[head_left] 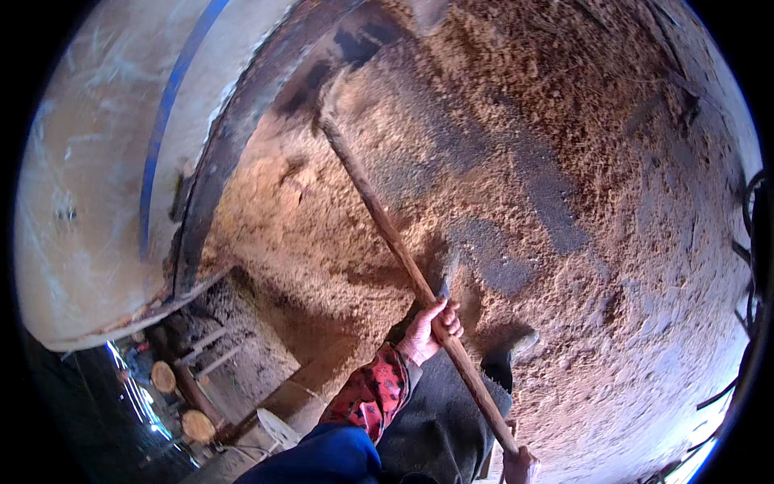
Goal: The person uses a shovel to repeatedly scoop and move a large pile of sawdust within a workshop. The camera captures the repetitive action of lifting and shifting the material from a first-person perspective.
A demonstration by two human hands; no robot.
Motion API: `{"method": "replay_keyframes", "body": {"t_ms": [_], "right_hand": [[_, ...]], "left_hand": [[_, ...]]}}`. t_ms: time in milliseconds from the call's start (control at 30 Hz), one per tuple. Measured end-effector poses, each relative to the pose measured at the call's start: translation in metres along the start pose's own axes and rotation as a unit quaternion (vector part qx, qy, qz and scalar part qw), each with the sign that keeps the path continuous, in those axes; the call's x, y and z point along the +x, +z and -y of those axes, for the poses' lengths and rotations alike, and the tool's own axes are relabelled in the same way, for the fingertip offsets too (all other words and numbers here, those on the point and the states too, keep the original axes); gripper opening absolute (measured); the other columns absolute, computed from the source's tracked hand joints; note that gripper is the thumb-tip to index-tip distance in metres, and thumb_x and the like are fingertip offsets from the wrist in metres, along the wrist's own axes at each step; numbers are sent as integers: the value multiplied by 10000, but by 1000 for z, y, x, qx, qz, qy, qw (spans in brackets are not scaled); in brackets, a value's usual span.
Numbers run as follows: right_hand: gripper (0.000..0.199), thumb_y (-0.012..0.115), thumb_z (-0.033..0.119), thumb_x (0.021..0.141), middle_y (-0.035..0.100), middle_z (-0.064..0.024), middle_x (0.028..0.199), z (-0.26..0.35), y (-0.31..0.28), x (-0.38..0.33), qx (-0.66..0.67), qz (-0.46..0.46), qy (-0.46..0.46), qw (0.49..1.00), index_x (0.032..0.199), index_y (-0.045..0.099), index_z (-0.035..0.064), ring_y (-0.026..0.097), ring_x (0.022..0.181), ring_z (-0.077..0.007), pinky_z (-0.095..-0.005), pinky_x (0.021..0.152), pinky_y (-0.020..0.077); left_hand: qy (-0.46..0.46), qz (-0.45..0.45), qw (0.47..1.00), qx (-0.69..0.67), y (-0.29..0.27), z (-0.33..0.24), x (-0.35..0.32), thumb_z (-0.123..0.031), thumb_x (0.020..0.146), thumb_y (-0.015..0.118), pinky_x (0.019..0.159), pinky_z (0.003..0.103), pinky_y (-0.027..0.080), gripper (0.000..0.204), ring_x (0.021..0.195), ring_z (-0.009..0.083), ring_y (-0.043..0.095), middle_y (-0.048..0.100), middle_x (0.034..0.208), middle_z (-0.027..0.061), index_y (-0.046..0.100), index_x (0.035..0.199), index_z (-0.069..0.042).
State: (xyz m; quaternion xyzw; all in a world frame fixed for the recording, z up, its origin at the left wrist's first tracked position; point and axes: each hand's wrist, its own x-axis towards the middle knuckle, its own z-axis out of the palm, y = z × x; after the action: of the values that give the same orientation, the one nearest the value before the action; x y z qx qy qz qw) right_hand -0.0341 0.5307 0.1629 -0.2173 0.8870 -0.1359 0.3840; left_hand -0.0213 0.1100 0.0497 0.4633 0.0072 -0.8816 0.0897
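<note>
The person's left hand point(433, 327) is wrapped tight around the middle of a long wooden handle point(387, 230). The right hand point(520, 466) is down at the bottom edge of the view, closed around the near end of the same handle, though only part of that hand shows. The left arm wears a red patterned sleeve point(369, 394), and below it there is a bit of blue cloth point(322, 460). The handle is brown and straight, and it slants up and away to the left. Its far end point(326, 121) goes down into a big heap of sawdust point(516, 161), so the head of the tool is hidden and I cannot tell its shape. The sawdust is light brown and crumbly and covers almost the whole floor. In some spots it looks thin and dark grey patches point(548, 202) show through, so I think some has been moved about, but a great deal is left to shift. One dark shoe point(504, 359) stands in the dust just beside the handle. On the left a pale curved wall with a blue stripe point(161, 137) rises beside the heap. Lower left there is a drop, with round log ends point(164, 377) lying well below.
</note>
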Motion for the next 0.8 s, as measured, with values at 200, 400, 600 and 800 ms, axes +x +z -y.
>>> {"method": "replay_keyframes", "body": {"t_ms": [200, 400, 600, 800], "right_hand": [[259, 548, 254, 844, 519, -196, 568, -20, -40, -42, -56, 126, 10, 990, 722, 458, 43, 538, 525, -364, -450, 460, 416], [315, 653, 303, 722, 598, -197, 691, 5, -63, -36, -3, 280, 102, 955, 777, 510, 28, 602, 661, -366, -438, 556, 471], [314, 676, 301, 679, 605, -183, 692, -58, -108, -74, 17, 327, 86, 941, 751, 562, 18, 599, 651, -345, -422, 590, 482], [284, 674, 286, 682, 605, -194, 682, -81, -176, -83, -75, 243, 88, 963, 729, 591, 18, 604, 673, -349, -432, 584, 480]], "left_hand": [[128, -159, 972, 116, -12, -49, 6, -207, 798, 644, 489, 317, 452, 199, 495, 163, 506, 500, 607, 34, 516, 772, -57], [149, -218, 961, 79, -37, -64, 17, -146, 788, 636, 428, 300, 405, 185, 485, 125, 442, 440, 608, -1, 454, 786, -108], [146, -278, 945, 88, -40, 41, -14, -131, 780, 625, 391, 305, 386, 170, 445, 132, 419, 430, 592, 3, 460, 750, -103], [116, -261, 958, -9, -50, 109, -5, -92, 774, 575, 396, 288, 365, 145, 445, 115, 400, 428, 590, -11, 445, 713, -112]]}}
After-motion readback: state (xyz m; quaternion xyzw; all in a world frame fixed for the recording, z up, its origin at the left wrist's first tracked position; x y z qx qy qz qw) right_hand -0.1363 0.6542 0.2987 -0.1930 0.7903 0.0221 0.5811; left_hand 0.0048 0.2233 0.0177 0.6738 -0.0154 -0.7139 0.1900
